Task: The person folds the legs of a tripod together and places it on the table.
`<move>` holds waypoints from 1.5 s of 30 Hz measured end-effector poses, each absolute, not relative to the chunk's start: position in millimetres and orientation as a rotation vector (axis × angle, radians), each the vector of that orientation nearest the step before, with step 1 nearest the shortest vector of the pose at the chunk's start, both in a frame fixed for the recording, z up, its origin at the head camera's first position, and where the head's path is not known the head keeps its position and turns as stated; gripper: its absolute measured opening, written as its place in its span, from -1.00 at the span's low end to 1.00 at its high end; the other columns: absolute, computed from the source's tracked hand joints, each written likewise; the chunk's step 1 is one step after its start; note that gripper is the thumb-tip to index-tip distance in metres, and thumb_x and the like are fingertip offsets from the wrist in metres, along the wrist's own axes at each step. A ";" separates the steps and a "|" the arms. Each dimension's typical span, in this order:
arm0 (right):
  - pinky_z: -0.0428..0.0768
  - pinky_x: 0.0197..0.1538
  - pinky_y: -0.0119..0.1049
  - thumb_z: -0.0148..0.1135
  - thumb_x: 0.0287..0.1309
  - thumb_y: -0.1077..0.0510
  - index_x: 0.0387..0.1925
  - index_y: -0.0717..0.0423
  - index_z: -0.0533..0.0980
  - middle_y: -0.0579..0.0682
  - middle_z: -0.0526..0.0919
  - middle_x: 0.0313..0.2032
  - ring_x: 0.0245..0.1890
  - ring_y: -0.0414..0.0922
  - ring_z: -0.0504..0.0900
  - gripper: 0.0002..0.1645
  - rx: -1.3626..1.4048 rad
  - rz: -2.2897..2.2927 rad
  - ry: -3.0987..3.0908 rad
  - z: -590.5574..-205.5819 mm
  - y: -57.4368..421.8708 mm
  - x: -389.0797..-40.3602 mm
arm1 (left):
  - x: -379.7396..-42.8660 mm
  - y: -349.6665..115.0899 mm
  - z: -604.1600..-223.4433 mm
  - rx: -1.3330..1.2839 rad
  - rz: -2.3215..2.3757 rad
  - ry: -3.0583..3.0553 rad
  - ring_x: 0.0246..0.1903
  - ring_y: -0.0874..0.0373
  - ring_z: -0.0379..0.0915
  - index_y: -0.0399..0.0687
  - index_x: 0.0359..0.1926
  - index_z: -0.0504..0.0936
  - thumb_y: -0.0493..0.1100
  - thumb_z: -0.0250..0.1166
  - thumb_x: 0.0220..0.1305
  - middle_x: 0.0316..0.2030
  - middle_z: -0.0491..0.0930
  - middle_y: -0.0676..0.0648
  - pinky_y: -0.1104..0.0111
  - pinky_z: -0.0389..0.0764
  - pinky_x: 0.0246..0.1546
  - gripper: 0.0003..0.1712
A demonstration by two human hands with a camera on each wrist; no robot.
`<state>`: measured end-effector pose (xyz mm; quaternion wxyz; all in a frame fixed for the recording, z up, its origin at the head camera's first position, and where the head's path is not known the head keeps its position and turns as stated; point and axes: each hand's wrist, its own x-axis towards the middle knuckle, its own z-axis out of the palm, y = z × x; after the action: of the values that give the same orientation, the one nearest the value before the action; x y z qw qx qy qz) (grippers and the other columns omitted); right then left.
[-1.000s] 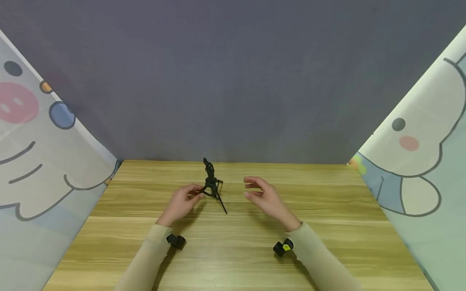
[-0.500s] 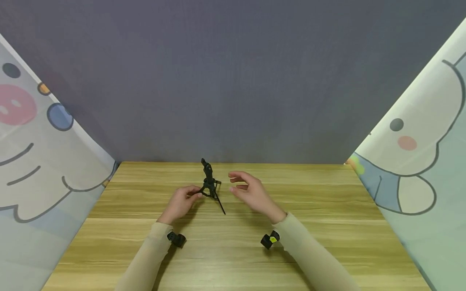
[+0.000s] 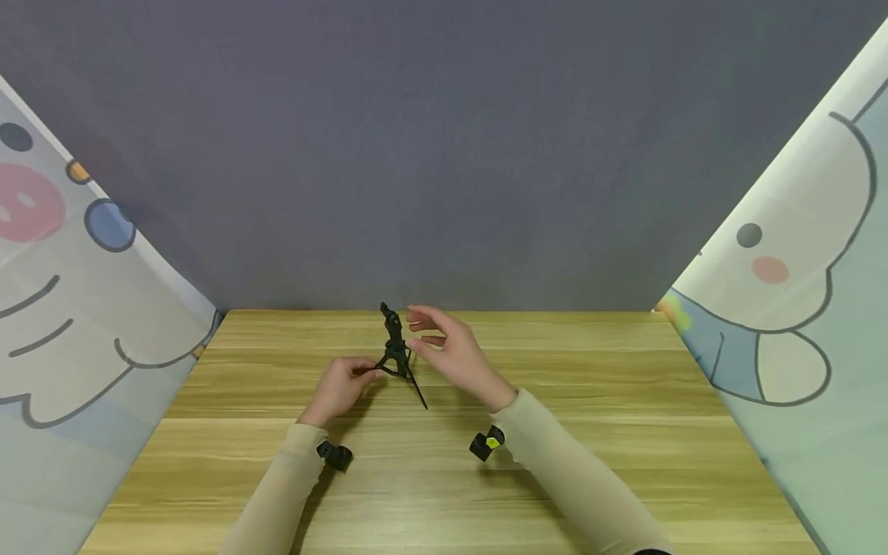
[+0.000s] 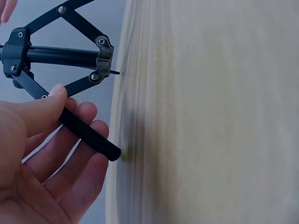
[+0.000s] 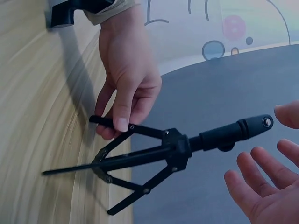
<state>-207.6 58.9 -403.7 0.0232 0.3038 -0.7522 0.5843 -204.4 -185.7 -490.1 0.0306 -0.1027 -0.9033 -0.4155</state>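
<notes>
sleeves: pale, lower edge of head view; left sleeve (image 3: 270,486) lower left of centre, right sleeve (image 3: 569,470) lower right, each with a black wrist unit.
left hand: nearer one, in contact; left hand (image 3: 340,389) pinches one tripod leg (image 4: 91,135), thumb over, fingers beneath.
right hand: right hand (image 3: 454,354) holds nothing, fingers loosely bent, thumb apart; just right of the tripod's upper part in head view.
tripod: black tripod (image 3: 394,327), just left of centre in head view, between the hands.
long axis: roughly upright, top leaning slightly upper left; legs splayed.
key relation: top end (image 5: 254,127) faces the right hand's thumb side in right wrist view, small gap showing; left hand is down at leg level.
feet: can't tell if all rest on the table.
table: wood-grain table (image 3: 416,493), across lower half of head view.
room: plain grey backdrop (image 3: 444,154) behind; cartoon-print panels, left panel (image 3: 76,393) and right panel (image 3: 791,366), at the frame's sides.
</notes>
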 end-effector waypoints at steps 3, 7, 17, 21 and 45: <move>0.56 0.13 -0.16 0.29 0.34 0.17 0.33 0.06 0.42 0.12 0.56 0.16 0.13 0.04 0.56 -0.44 0.944 1.839 -2.309 -401.9 53.7 -207.1 | -204.4 -186.1 -491.0 -0.318 -1.292 -2.777 -0.32 0.16 0.59 -0.13 -0.17 0.78 -0.17 0.40 0.29 -0.19 0.73 -0.10 0.27 0.56 -0.36 -0.84; 0.56 0.11 -0.29 0.29 0.33 0.19 0.30 0.10 0.44 0.04 0.59 0.11 0.11 0.00 0.58 -0.47 0.902 1.845 -2.313 -400.9 48.2 -205.5 | -204.5 -186.9 -493.1 -0.315 -1.303 -2.774 -0.31 0.16 0.60 -0.13 -0.17 0.78 -0.17 0.40 0.29 -0.20 0.73 -0.10 0.28 0.56 -0.35 -0.85; 0.56 0.14 -0.08 0.25 0.33 0.31 0.34 0.17 0.39 0.17 0.58 0.11 0.12 0.07 0.56 -0.43 0.790 1.822 -2.327 -401.0 32.0 -206.3 | -201.6 -189.3 -494.0 -0.291 -1.312 -2.781 -0.31 0.14 0.60 -0.13 -0.18 0.79 -0.17 0.40 0.29 -0.20 0.73 -0.10 0.29 0.56 -0.37 -0.85; 0.58 0.10 -0.18 0.28 0.32 0.26 0.32 0.06 0.43 0.08 0.58 0.12 0.11 -0.03 0.57 -0.44 0.780 1.819 -2.300 -402.3 27.6 -209.5 | -202.2 -190.3 -493.4 -0.306 -1.301 -2.779 -0.33 0.14 0.60 -0.16 -0.19 0.79 -0.17 0.40 0.29 -0.21 0.74 -0.12 0.30 0.55 -0.38 -0.83; 0.64 -0.10 -0.37 0.38 0.18 0.34 0.14 0.26 0.57 0.18 0.63 -0.11 -0.06 0.06 0.63 -0.54 0.821 1.816 -2.198 -397.6 19.8 -213.5 | -202.8 -188.8 -490.8 -0.230 -1.323 -2.787 -0.41 0.17 0.55 -0.11 -0.19 0.78 -0.14 0.41 0.28 -0.24 0.73 -0.07 0.28 0.52 -0.43 -0.84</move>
<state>-213.5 19.8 -397.6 0.0874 0.2758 -0.7380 0.6097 -202.8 -188.8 -490.8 0.0239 -0.0742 -0.9006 -0.4276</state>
